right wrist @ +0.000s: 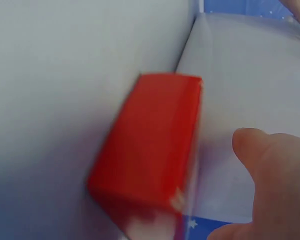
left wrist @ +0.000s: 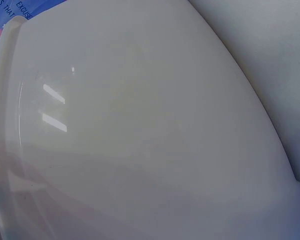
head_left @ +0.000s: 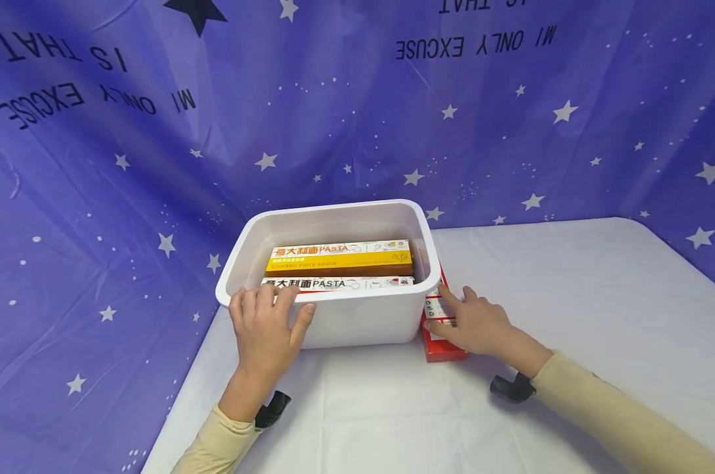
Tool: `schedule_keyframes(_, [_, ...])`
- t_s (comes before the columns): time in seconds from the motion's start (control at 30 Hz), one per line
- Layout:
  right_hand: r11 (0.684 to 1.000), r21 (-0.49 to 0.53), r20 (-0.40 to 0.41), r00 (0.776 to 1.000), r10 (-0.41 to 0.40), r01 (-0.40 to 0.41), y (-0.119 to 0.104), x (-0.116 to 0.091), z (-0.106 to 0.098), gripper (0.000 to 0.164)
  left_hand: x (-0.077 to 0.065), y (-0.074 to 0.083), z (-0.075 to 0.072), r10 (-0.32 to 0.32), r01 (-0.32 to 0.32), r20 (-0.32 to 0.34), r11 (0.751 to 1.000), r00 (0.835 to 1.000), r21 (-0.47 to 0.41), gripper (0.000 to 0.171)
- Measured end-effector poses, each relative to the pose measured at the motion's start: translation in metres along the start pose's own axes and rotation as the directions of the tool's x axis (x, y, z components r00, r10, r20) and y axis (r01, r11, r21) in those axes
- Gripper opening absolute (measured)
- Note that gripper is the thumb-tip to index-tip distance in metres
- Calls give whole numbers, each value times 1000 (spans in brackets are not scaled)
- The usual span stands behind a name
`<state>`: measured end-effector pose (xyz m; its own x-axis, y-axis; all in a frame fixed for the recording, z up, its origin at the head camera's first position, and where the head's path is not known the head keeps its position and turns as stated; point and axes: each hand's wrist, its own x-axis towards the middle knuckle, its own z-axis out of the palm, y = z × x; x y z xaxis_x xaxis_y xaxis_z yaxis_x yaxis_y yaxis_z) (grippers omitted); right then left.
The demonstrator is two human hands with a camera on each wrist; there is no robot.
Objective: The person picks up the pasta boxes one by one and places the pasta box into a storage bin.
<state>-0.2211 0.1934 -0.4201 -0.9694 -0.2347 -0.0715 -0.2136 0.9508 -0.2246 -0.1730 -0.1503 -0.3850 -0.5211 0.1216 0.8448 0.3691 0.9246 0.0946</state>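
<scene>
A white plastic bin (head_left: 357,322) stands on the table, also filling most of the left wrist view. Inside lie pasta boxes: one with a yellow band, Chicken curry sauce (head_left: 340,262), and one with a white label strip (head_left: 363,284) in front. My left hand (head_left: 264,336) grips the bin's front rim near its left corner, fingers over the edge and thumb outside. Against the bin's right side lies a red box (head_left: 446,350) with a white printed label. My right hand (head_left: 482,324) reaches over this box with thumb and fingers spread; the right wrist view shows the thumb (right wrist: 250,145) apart from it.
A white cloth covers the table (head_left: 571,296), stretching away to the right of the bin. Behind and to the left hangs a purple curtain (head_left: 357,131) with stars and lettering. A black camera mount (head_left: 272,409) sits at the left wrist, another (head_left: 513,388) at the right.
</scene>
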Motion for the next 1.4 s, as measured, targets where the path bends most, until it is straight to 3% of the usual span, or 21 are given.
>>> schedule_keyframes(0.2, [999,5,-41,999,35,-34,-7,-1,22,94,-1,1,0,1,-1,8,1000,1000,5,63])
schedule_keyframes(0.4, [999,6,-84,995,52,-52,-10,-1,28,93,0,0,0,1,-1,6,1000,1000,1,63])
schedule_keyframes(0.73, [997,-33,-71,995,70,-73,27,-4,24,79,0,0,2,6,-6,-15,1000,1000,2,62])
schedule_keyframes(1.07, [998,-35,-121,991,-56,52,65,-12,21,73,-1,0,1,3,-3,-1,1000,1000,0,62])
schedule_keyframes(1.4, [991,-47,-163,977,-135,129,74,-13,16,70,0,-1,0,5,-5,-1,1000,1000,7,63])
